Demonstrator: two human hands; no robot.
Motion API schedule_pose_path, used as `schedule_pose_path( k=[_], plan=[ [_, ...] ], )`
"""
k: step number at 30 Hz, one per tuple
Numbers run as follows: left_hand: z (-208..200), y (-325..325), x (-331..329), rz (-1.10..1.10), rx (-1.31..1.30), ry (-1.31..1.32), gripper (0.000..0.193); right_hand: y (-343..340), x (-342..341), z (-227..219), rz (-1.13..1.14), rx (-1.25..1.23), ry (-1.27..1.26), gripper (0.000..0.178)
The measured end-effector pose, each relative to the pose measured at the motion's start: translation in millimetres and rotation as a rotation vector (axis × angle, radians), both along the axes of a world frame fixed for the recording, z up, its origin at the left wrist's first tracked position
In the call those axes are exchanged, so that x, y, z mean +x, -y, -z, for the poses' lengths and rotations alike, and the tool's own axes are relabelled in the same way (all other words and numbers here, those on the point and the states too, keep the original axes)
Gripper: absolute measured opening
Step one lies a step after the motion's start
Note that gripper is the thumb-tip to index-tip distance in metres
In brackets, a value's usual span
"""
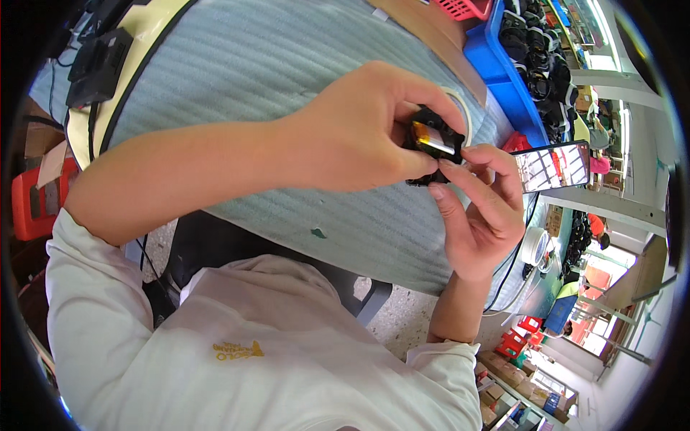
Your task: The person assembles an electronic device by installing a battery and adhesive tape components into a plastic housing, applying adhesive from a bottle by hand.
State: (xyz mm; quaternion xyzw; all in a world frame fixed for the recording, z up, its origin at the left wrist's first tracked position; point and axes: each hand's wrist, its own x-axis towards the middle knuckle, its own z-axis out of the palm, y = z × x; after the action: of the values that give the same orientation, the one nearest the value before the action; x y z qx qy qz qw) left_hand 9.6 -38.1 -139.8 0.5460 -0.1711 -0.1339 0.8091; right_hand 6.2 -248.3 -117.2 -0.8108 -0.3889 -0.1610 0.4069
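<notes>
Your left hand [359, 133] is closed on the device [434, 145], with the forefinger along its upper side and the thumb across its lower side. The device is held above the table [215, 72], in front of you and toward your right. Its open face shows a silver pack [442, 146] with orange tape [422, 133] at one end, seated in a black housing.

Your right hand [485, 208] is partly open, fingers bent, with its fingertips at the device's lower right edge. Whether they pinch a small part cannot be told.

A phone [557, 167] with a lit screen stands tilted just beyond your right hand. Past the device, a blue bin [496, 75] contains black items [535, 68]; a red basket [460, 6] is near that bin. A black box [100, 66] is at far left. A green scrap [318, 233] lies near the table's front edge.
</notes>
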Motion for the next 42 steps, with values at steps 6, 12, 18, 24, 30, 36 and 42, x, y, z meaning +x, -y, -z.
schedule_pose_path(
  k=[6, 12, 18, 24, 30, 36, 42],
  plan=[
    [-1.7, -1.5, 2.8, 0.132, 0.117, 0.014, 0.039, 4.4, -4.2, -6.2, -0.048, 0.030, -0.215, 0.034],
    [-5.1, -3.0, 1.7, 0.119, 0.268, 0.108, 0.040, 4.7, -6.0, -6.4, 0.059, -0.147, -0.046, 0.033],
    [-1.6, -0.6, 1.5, 0.106, 0.253, 0.159, 0.041, -4.3, -7.8, -5.3, 0.114, -0.218, 0.085, 0.031],
    [5.6, 5.1, -5.5, 0.043, 0.188, 0.132, 0.049, -9.8, -5.7, -1.8, 0.080, -0.214, 0.155, 0.031],
    [11.9, 7.5, -3.0, 0.094, 0.012, 0.068, 0.049, -8.5, -7.3, -8.4, 0.051, -0.244, 0.179, 0.033],
    [11.7, 5.9, -0.8, 0.243, -0.283, -0.062, 0.049, -1.9, -2.6, -11.6, 0.019, 0.039, 0.059, 0.039],
    [12.9, 6.2, -0.5, 0.246, -0.264, 0.035, 0.045, 3.2, 3.2, -5.5, -0.122, 0.045, 0.226, 0.044]
  ],
)
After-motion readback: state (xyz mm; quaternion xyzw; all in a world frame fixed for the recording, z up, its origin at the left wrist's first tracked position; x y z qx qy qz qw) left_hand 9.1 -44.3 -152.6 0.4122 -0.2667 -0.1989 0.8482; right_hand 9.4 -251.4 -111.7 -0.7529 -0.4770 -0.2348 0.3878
